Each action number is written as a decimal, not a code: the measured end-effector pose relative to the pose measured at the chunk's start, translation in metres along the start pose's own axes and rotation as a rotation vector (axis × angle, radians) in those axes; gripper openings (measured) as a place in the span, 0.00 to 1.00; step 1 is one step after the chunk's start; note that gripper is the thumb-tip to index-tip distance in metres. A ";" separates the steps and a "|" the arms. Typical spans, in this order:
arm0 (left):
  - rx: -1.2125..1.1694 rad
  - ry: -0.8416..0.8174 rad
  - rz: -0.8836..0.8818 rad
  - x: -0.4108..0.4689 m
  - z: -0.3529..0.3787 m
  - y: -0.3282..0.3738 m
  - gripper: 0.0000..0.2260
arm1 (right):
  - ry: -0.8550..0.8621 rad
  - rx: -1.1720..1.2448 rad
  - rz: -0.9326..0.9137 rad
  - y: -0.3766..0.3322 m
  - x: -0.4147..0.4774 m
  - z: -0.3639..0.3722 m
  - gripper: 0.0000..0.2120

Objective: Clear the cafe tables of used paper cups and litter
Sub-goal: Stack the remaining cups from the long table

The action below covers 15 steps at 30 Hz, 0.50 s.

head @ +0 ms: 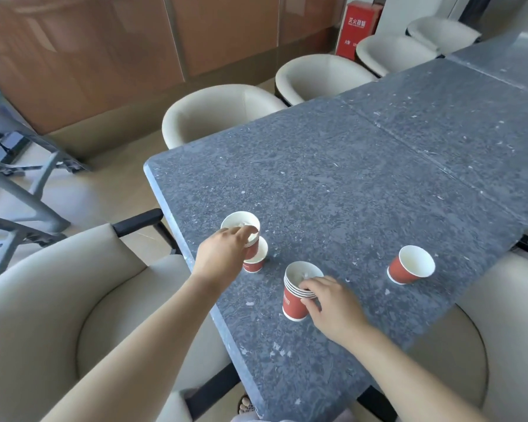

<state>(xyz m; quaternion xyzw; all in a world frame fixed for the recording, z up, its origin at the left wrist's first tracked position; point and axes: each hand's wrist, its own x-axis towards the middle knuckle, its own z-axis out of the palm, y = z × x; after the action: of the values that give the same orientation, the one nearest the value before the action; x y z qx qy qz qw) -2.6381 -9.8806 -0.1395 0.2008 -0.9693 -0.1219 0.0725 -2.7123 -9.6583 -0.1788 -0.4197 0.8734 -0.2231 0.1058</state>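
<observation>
Cup clearance at grey stone surface (378, 178).
Right grip (333, 306) clasps a nested stack of red cups (290, 306) nearest the viewer; left grip (223, 254) holds one cup (240, 222) by its rim, just above a second cup (254, 264) near the left edge. A lone cup (409, 266) stands apart, right. Cream chairs (220, 111) beyond.

by the table's (378, 178) left edge the left hand (223, 254) grips a red paper cup (240, 225) over a second cup (256, 261). the right hand (333, 303) holds a stack of cups (293, 303) at its rims, and a lone cup (410, 264) stands near the right edge.
</observation>
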 end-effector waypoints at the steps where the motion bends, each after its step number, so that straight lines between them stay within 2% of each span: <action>1: 0.015 -0.030 -0.004 0.002 0.005 0.001 0.16 | -0.009 0.002 0.005 0.002 -0.001 -0.001 0.08; 15: 0.011 -0.239 -0.008 0.011 0.047 0.040 0.14 | 0.025 0.026 0.071 0.042 -0.008 -0.030 0.09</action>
<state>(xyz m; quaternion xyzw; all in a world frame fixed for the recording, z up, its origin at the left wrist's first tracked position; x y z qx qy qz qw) -2.6717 -9.8397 -0.1728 0.1889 -0.9709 -0.1399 -0.0450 -2.7476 -9.6200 -0.1728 -0.3843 0.8860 -0.2358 0.1081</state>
